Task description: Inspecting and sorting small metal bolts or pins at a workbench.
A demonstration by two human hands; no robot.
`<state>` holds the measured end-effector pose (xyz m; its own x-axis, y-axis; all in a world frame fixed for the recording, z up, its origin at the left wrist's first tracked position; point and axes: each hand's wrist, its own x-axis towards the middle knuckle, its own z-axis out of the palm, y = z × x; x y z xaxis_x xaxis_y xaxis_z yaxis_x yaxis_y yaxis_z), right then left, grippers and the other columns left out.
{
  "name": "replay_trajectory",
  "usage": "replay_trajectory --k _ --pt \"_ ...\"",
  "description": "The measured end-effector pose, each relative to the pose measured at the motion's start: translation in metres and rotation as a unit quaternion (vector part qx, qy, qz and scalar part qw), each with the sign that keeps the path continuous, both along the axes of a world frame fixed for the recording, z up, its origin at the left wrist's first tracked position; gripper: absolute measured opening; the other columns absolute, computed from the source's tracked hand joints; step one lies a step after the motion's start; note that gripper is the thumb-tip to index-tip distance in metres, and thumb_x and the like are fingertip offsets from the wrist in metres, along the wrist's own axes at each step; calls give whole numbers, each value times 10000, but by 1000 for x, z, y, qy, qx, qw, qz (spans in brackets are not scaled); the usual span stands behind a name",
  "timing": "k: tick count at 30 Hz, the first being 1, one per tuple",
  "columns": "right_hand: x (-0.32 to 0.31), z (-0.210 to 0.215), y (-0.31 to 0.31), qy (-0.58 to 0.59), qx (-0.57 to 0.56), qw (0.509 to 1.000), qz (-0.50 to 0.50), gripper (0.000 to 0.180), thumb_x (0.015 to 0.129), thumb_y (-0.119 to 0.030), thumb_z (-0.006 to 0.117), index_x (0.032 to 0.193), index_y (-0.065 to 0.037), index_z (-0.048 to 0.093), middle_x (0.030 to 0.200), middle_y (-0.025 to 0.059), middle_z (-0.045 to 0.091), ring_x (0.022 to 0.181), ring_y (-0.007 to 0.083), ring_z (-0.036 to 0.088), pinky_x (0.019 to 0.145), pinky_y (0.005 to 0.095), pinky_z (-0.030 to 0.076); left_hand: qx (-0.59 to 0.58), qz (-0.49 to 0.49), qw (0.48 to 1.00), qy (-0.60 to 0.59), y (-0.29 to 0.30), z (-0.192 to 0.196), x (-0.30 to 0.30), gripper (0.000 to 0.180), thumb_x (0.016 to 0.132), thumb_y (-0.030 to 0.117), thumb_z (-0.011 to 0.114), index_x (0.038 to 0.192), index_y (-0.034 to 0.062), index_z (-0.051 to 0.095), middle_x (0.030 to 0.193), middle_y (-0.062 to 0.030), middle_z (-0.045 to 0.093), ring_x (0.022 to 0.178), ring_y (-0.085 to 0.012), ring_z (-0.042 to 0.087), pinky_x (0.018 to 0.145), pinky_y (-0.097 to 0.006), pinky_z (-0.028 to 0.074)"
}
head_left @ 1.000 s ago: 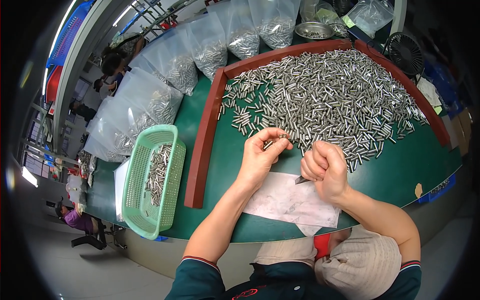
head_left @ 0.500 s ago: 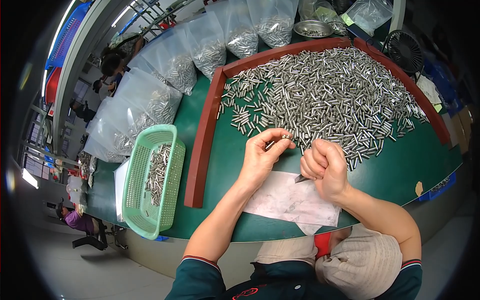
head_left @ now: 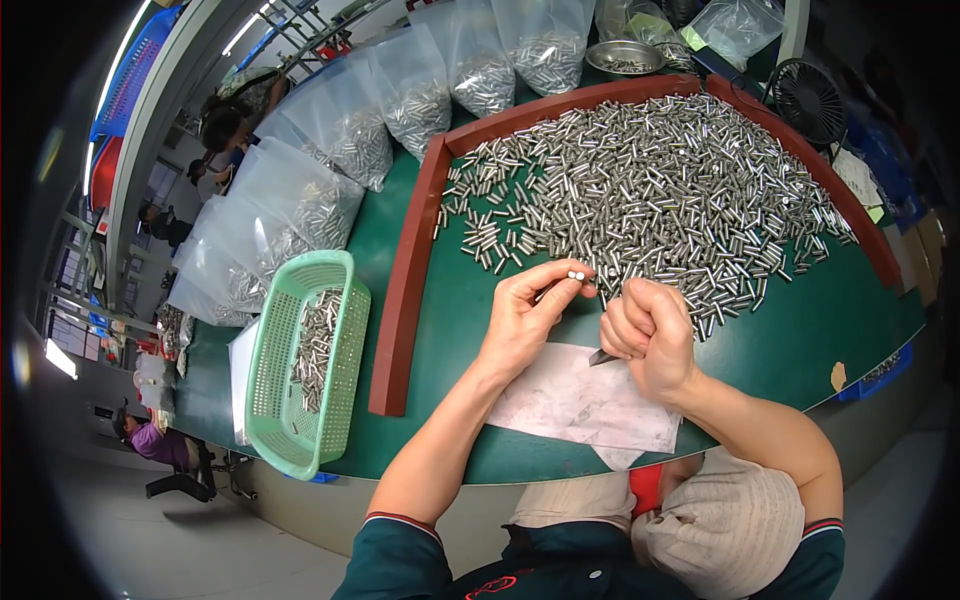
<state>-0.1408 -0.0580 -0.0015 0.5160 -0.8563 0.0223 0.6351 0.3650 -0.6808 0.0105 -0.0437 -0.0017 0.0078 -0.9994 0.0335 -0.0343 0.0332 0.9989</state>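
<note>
Steel pins (head_left: 574,274) pinched in left hand (head_left: 528,315); right hand (head_left: 648,335) fisted beside.

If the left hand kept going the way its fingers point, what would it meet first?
Probably the heap of small metal pins just beyond the left hand, which already holds a few pins; depth is unclear.

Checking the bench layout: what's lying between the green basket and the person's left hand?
In the head view, the red-brown wooden rail on the green tabletop runs between the green basket and the left hand.
</note>
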Motion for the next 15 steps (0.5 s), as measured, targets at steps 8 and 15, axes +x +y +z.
replay_trajectory --k 8,15 --pt "-1 1 0 5 4 1000 -1 382 842 -162 350 479 -115 243 390 -14 264 360 79 192 367 236 172 63 -36 948 311 -4 5 9 116 842 96 449 881 9 515 781 -111 561 490 -42 313 427 -167 269" --pt "-1 1 0 10 -8 1000 -2 382 839 -163 356 477 -115 243 391 -14 264 367 79 191 372 237 179 83 72 956 272 -12 -4 36 319 875 297 462 679 44 464 583 -7 417 477 -67 322 426 -187 261"
